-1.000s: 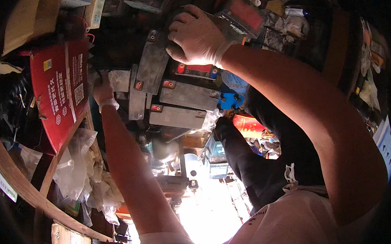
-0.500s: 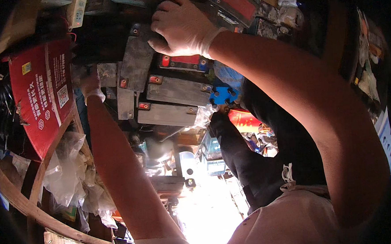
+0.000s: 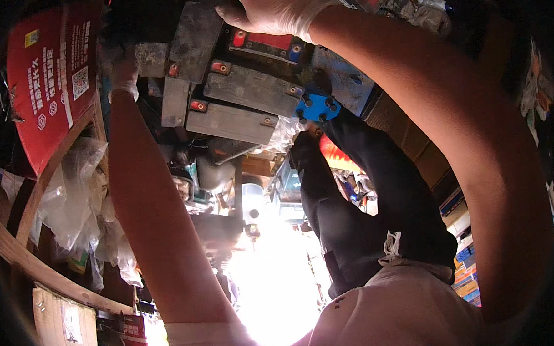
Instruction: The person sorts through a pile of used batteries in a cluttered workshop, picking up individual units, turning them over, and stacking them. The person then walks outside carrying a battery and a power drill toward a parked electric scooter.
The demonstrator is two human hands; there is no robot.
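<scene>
While both gloved hands are reaching deeper than a second ago, the right hand [image 3: 274, 9] is clamping the grey battery [image 3: 196, 36] and the left hand's [image 3: 123, 71] grip cannot be told.

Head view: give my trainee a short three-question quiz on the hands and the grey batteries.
1. True or false: the right hand, in a pale glove, rests on the upper end of a grey battery.
2. Which hand reaches for the small grey block beside the red carton? A) left hand B) right hand C) neither
3. What colour is the cap with dark studs below the stacked batteries?

Key: 1 true. 2 A; whether its grip has closed cannot be told. 3 blue.
</scene>
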